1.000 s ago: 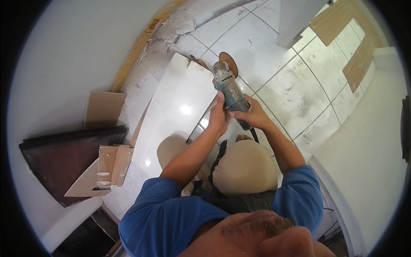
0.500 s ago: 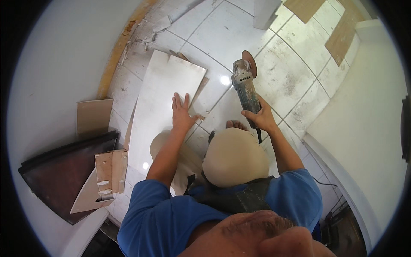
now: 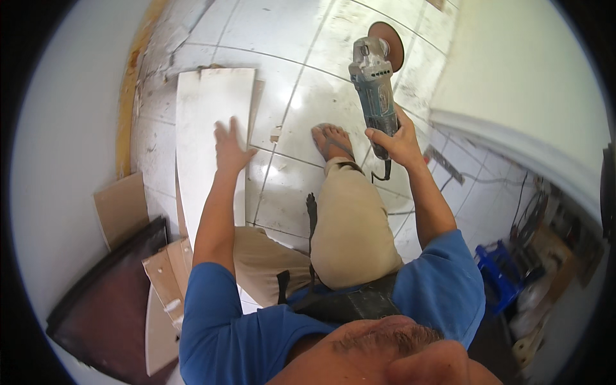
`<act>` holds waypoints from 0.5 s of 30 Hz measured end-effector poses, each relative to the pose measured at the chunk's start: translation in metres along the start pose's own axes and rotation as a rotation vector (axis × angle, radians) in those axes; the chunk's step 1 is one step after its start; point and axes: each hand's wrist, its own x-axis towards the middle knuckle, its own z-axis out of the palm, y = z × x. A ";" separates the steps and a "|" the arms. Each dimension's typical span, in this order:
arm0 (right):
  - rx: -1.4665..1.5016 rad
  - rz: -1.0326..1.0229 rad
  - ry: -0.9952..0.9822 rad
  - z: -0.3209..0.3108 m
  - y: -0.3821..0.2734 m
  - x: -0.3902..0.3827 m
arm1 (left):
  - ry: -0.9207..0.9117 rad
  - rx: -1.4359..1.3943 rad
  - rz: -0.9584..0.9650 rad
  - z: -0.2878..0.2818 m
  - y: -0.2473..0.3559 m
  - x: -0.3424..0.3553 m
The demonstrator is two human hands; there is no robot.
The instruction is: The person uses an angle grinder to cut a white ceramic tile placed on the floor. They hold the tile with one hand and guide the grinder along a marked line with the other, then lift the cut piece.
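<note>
My right hand (image 3: 399,140) is wrapped round the body of an angle grinder (image 3: 377,96), grey-green and dusty. Its reddish-brown disc (image 3: 389,46) points away from me at the far end, and a black cord (image 3: 384,171) hangs from its rear. With fingers spread, my left hand (image 3: 232,149) is over the white board (image 3: 212,96), close to its right edge; whether the palm presses on it I cannot tell. The long board lies on the floor to my left, with a thin brownish piece showing under its right edge.
White floor tiles (image 3: 269,67) bear dust and small scraps. Left, a dark red panel (image 3: 109,301), a tan board (image 3: 122,208) and broken wood pieces (image 3: 168,276) lean by the wall. Right are a metal bar (image 3: 445,165), a blue plastic object (image 3: 499,276), cables and a white partition (image 3: 526,83).
My view has turned, bringing the clutter at right and my sandalled foot into sight. The grinder stays in my right hand, its disc now facing me more; my left hand stays over the board.
</note>
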 end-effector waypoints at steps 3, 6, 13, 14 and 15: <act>0.019 -0.024 0.083 -0.004 0.009 -0.039 | -0.103 0.153 -0.138 0.002 -0.016 -0.026; -0.065 -0.044 0.209 -0.005 0.023 -0.096 | -0.098 0.126 -0.117 0.019 -0.040 -0.040; -0.198 0.097 0.512 -0.004 0.077 -0.240 | -0.100 0.133 -0.095 0.025 -0.041 -0.043; -0.185 0.172 0.550 -0.006 0.084 -0.255 | -0.094 0.132 -0.089 0.028 -0.044 -0.044; -0.167 0.193 0.623 -0.008 0.089 -0.266 | -0.077 0.125 -0.078 0.031 -0.049 -0.045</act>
